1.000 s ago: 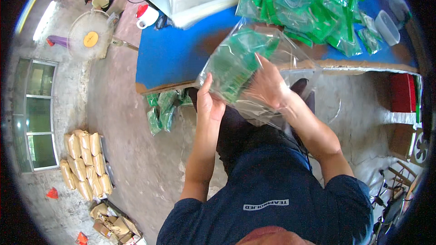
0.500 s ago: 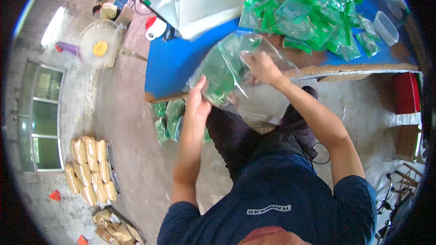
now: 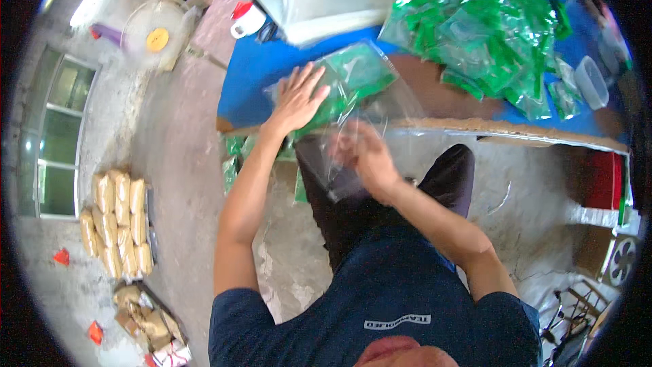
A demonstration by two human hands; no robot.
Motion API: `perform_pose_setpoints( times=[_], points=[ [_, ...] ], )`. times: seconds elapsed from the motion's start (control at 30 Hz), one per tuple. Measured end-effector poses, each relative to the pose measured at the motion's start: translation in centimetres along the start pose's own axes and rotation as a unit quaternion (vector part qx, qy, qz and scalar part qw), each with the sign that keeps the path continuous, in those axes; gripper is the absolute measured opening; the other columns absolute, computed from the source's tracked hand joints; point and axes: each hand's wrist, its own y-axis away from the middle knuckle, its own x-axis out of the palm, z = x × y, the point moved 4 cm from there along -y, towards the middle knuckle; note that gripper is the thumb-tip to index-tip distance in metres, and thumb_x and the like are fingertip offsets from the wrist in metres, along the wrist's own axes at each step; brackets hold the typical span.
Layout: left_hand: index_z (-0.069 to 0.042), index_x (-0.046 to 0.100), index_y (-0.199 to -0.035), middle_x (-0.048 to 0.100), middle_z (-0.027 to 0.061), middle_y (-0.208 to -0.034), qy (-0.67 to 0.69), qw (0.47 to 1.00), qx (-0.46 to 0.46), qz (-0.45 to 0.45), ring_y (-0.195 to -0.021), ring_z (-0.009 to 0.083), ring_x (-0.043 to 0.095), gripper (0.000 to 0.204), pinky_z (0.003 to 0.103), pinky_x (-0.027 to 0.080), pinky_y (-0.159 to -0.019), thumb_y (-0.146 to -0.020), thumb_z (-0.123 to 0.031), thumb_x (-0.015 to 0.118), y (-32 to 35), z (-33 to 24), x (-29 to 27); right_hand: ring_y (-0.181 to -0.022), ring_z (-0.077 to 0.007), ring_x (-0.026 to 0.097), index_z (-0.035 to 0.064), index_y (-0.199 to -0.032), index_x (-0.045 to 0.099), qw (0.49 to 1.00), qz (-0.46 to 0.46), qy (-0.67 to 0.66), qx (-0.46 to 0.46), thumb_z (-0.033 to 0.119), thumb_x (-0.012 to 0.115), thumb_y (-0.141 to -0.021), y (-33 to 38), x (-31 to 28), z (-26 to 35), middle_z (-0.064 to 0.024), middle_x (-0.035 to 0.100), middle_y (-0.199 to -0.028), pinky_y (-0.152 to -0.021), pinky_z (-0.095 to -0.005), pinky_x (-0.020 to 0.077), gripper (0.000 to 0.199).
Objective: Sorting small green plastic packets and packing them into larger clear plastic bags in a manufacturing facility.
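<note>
A large clear plastic bag (image 3: 356, 71) with green contents lies at the front edge of the blue table, its loose clear end hanging over the edge toward my lap. My left hand (image 3: 299, 98) rests flat on the bag's left part, fingers stretched out. At the hanging end is my right hand (image 3: 365, 156), smeared by motion, so its fingers and any hold on the plastic cannot be made out. Beyond the bag, a big heap of small clear packets with green pieces (image 3: 482, 34) covers the table's right half.
A tray with clear plastic sheets (image 3: 333, 0) stands at the back of the table (image 3: 248, 88). A red-and-white container (image 3: 248, 20) is left of it, a clear plastic tub (image 3: 592, 83) at the far right. Stacked brown packs (image 3: 119, 224) and a fan (image 3: 156, 37) stand at left.
The bag has come down from the air onto the table edge. My left hand went from gripping its side to lying flat on it; my right hand moved down and toward me.
</note>
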Motion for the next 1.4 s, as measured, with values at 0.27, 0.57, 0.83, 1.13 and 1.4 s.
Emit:
perform_pose_setpoints(
  times=[0.27,0.57,0.83,1.13,1.4],
  points=[
    [-0.023,0.032,-0.151,0.019,0.0132,-0.159,-0.033,0.999,0.003,0.014,-0.145,0.0388,0.018,0.057,0.062,0.009,-0.114,-0.099,-0.047,0.039,-0.9,-2.4,0.6,-0.089,-0.0164,0.064,-0.0029,-0.126,0.052,0.786,0.512,0.338,0.078,0.026,0.051,-0.1,6.9,4.9,8.0,-0.0101,0.066,-0.101,-0.075,-0.0308,0.0543,0.039],
    [-0.025,0.024,-0.154,0.009,0.013,-0.161,-0.011,0.981,-0.194,0.012,-0.146,0.0439,0.004,0.071,0.074,0.014,-0.106,-0.094,-0.055,0.048,3.5,-1.1,0.8,-0.136,-0.0494,0.029,0.0195,-0.144,0.041,0.402,-0.269,0.827,-0.287,0.078,0.056,-0.074,-10.0,-13.2,26.7,-0.0266,0.033,-0.148,-0.107,-0.0683,0.0213,0.092],
    [-0.025,0.025,-0.153,0.012,0.0125,-0.161,-0.025,0.985,-0.157,0.063,-0.147,0.0416,0.007,0.071,0.068,0.01,-0.111,-0.093,-0.054,0.05,4.9,12.0,-2.3,-0.14,-0.0476,0.024,0.0247,-0.148,0.037,0.429,-0.04,0.868,-0.246,0.07,0.057,-0.08,-7.0,-11.8,20.5,-0.0238,0.029,-0.151,-0.112,-0.0651,0.017,0.084],
    [-0.02,0.037,-0.147,0.025,0.0114,-0.157,-0.096,0.99,-0.107,0.004,-0.144,0.038,0.018,0.064,0.064,0.015,-0.112,-0.092,-0.045,0.057,2.2,7.9,-3.4,-0.143,-0.0391,0.022,0.0084,-0.141,0.046,0.386,-0.05,0.885,-0.255,0.062,0.048,-0.09,-3.4,-8.5,17.8,-0.0204,0.036,-0.148,-0.116,-0.0604,0.0135,0.074],
    [0.007,0.055,-0.121,0.068,0.0163,-0.108,0.742,0.572,-0.327,0.124,-0.093,0.0212,0.068,0.055,0.033,0.056,-0.08,-0.099,-0.044,0.052,11.2,-14.6,5.2,-0.133,-0.0361,0.043,0.0061,-0.135,0.051,0.529,0.208,0.761,-0.313,0.034,0.064,-0.089,2.6,-6.2,13.3,-0.019,0.046,-0.142,-0.113,-0.0484,0.031,0.055]
  ],
)
